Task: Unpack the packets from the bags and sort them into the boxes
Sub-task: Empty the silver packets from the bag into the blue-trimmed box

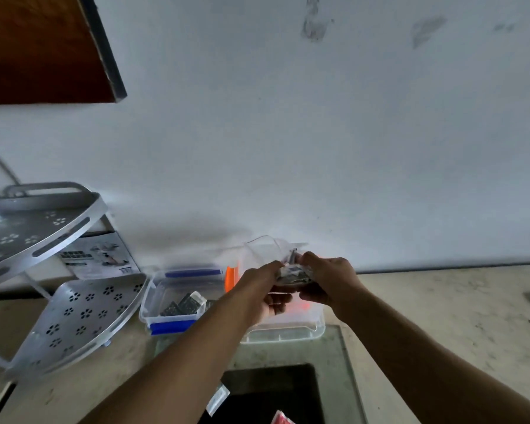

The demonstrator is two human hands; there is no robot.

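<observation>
Both hands meet above the orange-clipped clear box (283,333). My left hand (262,289) and my right hand (329,281) grip the same clear plastic bag (292,275) with grey packets bunched inside it. The bag's open top (262,244) sticks up behind the fingers. To the left stands a clear box with blue clips (178,301); several dark packets (185,304) lie in it. The frame is blurred, so the packets' print cannot be read.
A two-tier perforated metal corner rack (74,316) stands at the left with a printed carton (100,255) behind it. A white wall rises behind the boxes. A glass plate and a dark mat (276,390) lie near me, with a small clear packet (217,399) and something red (280,419).
</observation>
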